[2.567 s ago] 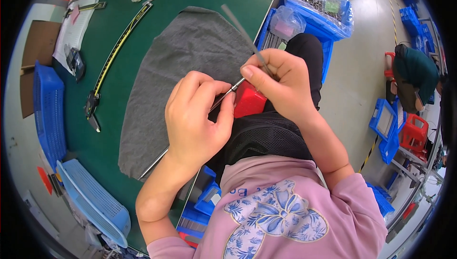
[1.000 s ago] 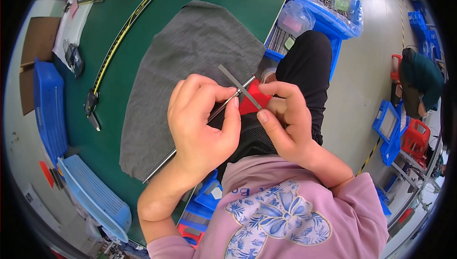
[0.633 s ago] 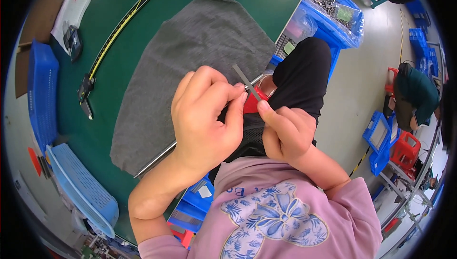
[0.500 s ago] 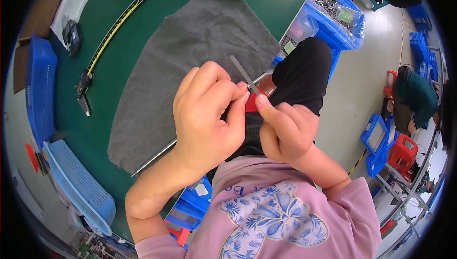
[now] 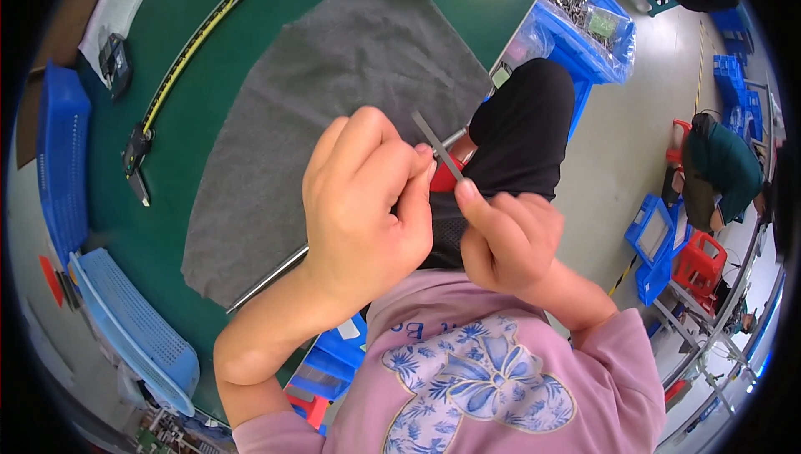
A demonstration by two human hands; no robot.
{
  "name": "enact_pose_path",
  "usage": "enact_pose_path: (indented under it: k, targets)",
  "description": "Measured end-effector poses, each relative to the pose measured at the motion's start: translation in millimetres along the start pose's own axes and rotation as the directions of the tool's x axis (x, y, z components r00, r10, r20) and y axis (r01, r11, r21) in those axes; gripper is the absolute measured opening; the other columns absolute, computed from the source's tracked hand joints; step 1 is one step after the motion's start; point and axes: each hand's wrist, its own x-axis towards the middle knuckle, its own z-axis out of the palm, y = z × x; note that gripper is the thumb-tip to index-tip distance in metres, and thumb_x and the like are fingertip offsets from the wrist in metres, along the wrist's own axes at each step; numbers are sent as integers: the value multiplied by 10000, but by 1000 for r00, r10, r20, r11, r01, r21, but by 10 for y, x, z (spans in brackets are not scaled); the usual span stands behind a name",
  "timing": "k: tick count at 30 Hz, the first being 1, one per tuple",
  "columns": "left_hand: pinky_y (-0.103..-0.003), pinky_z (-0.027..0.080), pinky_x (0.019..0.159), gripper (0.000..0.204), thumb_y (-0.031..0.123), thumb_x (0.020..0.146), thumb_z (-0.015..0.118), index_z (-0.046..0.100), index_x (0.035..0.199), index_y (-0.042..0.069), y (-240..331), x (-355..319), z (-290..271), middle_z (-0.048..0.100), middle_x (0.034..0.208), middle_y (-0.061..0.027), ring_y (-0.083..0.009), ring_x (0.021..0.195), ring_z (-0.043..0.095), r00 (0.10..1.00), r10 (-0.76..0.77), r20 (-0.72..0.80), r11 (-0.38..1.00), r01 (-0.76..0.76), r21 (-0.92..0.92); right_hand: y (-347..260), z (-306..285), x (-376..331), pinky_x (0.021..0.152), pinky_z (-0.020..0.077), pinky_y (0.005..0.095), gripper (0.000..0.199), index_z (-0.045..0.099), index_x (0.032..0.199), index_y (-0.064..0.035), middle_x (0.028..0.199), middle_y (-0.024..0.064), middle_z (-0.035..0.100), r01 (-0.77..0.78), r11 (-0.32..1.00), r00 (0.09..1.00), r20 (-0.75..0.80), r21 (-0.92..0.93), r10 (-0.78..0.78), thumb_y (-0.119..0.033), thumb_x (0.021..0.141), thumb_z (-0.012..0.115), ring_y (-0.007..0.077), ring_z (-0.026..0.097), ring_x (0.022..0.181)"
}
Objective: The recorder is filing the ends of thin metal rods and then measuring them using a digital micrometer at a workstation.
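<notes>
My right hand is closed on a flat grey file, thumb along its lower end. The file slants up and left, its free end over the grey cloth. My left hand is closed in a pinch beside the file. At its fingertips is something small, mostly hidden by the fingers; I cannot make out its kind. A shiny metal rod or edge strip runs along the cloth's near edge, passing behind my left hand.
On the green table lie a caliper and a dark device. Blue baskets stand at the left. At the right are a blue bin of metal parts, a red stool and another person.
My right hand has drawn the file slightly down and right. The left hand keeps its pinch in nearly the same place. The whole view has shifted a little.
</notes>
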Motion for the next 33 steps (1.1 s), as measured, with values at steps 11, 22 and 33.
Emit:
enact_pose_path:
  k: [11,22,33]
  targets:
    - [-351,361,536,160,-88,650,643,530,674,22,-17,-2,8,462,687,-75,-250,616,460,1000,29,-6,1000,-29,3,93,137,196,377,235,281,467,644,988,62,503,10,339,66,997,997,-33,39,-64,88,531,549,142,309,366]
    - [-352,365,538,154,-82,653,642,534,686,22,-24,-22,8,460,691,-76,-254,618,462,1000,-7,-15,1000,6,-5,10,32,11,370,228,287,406,647,946,52,497,14,336,-17,999,1000,7,40,17,123,559,550,145,302,355]
    - [-355,363,535,156,-84,658,642,532,687,23,-22,-10,15,458,690,-77,-258,616,463,1000,4,-4,1000,-4,-2,17,21,47,382,239,290,452,652,1004,31,515,17,362,-7,1000,1000,-3,22,8,101,565,571,146,329,370]
